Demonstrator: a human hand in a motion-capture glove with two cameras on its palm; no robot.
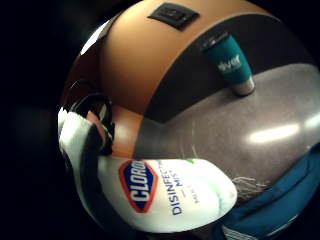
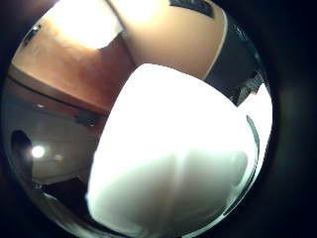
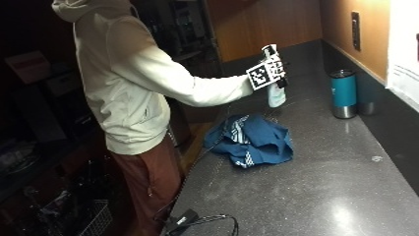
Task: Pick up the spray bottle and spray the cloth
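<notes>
The person is standing at the counter [image 3: 340, 196], and the right hand [image 3: 275, 73] is wrapping its fingers around the bottle [image 3: 276, 96], holding it upright in the air, up and a bit behind the cloth [image 3: 252, 140]. The cloth is lying bunched on the counter, blue with white stripes. A teal tumbler [image 3: 343, 93] is sitting farther back from the cloth, near the wall. In the little-finger palm view, the bottle's label [image 1: 165, 192] is sitting right against the palm.

We see the counter [image 3: 327, 187] from an outside corner; palm cameras sit close against the spray bottle [image 1: 170, 192], shared.
</notes>
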